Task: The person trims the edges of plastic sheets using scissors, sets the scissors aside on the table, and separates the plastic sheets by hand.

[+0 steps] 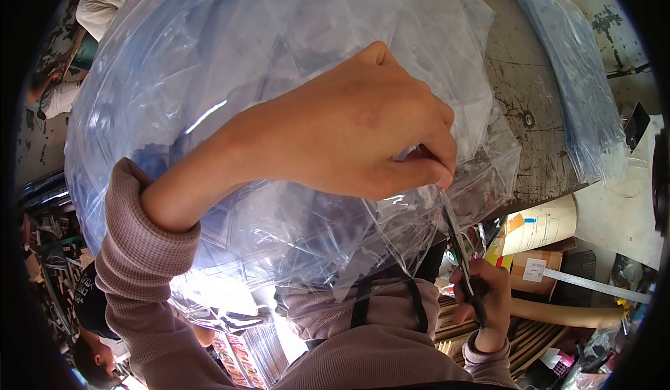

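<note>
A big heap of clear plastic sheeting (314, 20) lies over the table in front of me. My left hand (370, 125) reaches across it from the left. Its thumb and index finger are pinched on a corner of the sheeting, near the table's front edge. Lower right, my right hand (492, 292) is closed around the dark handles of a pair of scissors (457, 247). The scissors point up, and their tip is just below my left fingertips, by the plastic's edge. Part of the right fingers is hidden behind the handles.
A flat stack of clear plastic sheets (572, 76) lies along the right of the scratched table (520, 104). Below it are a cream roll (541, 222), a cardboard box (536, 271) and a cardboard tube (565, 313). Other people (105, 3) are at the left.
</note>
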Tool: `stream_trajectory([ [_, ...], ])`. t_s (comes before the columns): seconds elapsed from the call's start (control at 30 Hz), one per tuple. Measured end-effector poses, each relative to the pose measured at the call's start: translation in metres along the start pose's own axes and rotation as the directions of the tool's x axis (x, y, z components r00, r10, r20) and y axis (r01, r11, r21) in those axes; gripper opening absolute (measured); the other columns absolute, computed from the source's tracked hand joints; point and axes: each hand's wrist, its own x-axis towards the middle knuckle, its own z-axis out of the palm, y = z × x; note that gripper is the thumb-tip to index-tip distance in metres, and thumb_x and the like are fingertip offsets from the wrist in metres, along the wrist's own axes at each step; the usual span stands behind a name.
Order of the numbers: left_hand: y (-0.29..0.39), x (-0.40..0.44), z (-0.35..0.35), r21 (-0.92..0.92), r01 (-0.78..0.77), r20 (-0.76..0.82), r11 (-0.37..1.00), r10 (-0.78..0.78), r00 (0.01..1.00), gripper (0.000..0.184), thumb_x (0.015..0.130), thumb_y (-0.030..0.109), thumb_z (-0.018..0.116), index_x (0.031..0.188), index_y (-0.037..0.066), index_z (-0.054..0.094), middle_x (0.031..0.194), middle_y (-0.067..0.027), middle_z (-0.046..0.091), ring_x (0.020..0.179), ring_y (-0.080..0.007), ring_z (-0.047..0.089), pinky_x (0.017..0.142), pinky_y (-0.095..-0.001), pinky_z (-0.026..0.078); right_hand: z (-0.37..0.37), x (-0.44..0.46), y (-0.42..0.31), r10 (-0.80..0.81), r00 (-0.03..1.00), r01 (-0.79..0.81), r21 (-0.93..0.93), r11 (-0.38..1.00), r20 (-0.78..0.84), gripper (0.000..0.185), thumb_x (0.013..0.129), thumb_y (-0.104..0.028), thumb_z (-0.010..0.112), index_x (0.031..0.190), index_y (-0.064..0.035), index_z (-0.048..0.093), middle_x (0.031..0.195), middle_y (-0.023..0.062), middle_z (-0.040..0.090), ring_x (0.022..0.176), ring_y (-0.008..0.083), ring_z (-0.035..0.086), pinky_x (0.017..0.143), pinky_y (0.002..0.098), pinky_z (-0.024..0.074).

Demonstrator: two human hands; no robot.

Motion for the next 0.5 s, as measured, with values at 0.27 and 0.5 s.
stream_trajectory([
  [0.27, 0.0013, 0.0008, 0.0000, -0.035, 0.006, -0.015, 0.999, -0.006, 1.000, 0.007, 0.084, 0.022, 0.066, 0.084, 0.018, 0.071, 0.071, 0.0089, 0.055, 0.068, -0.0079, 0.046, 0.070, -0.0308, 0.024, 0.0019, -0.0002, 0.0048, -0.080, 0.997, 0.077, -0.169, 0.983, -0.008, 0.063, 0.048, -0.039, 0.086, 0.088, 0.0003, 0.058, 0.056, -0.0008, 0.054, 0.051, 0.0050, 0.051, 0.048, 0.0180, 0.0376],
  [0.5, 0.0010, 0.0009, 0.0007, -0.047, -0.005, 0.001, 0.999, 0.005, 1.000, 0.006, 0.084, 0.022, 0.066, 0.085, 0.019, 0.071, 0.071, 0.0085, 0.055, 0.070, -0.0084, 0.047, 0.073, -0.0316, 0.024, -0.0024, 0.0008, 0.0060, -0.159, 0.985, 0.173, -0.329, 0.928, 0.069, 0.062, 0.050, -0.043, 0.084, 0.088, -0.0012, 0.057, 0.055, -0.0018, 0.053, 0.050, 0.0052, 0.052, 0.048, 0.0172, 0.0378],
])
